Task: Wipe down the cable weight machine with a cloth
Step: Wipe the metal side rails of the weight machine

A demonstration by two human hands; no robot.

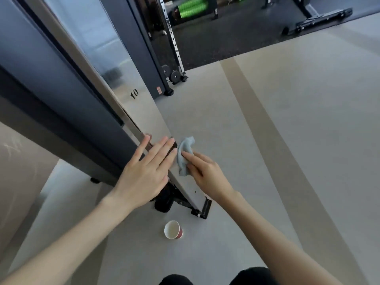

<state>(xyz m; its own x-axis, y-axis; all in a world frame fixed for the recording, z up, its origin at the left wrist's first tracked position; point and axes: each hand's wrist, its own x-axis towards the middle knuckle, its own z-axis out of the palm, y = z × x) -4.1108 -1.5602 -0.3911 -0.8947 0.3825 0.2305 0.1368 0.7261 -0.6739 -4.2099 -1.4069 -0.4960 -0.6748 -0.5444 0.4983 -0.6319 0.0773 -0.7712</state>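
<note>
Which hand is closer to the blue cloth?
Right. The right hand holds the cloth on the machine; the left hand lies flat just left of it.

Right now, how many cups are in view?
1. The cup sits on the floor by the base of the machine, between the person's forearms. More could be hidden behind the machine.

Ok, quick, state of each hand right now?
Left hand: open, straight fingers pressed flat on the cable machine's upright.
Right hand: holding the blue-grey cloth against that upright.
</note>
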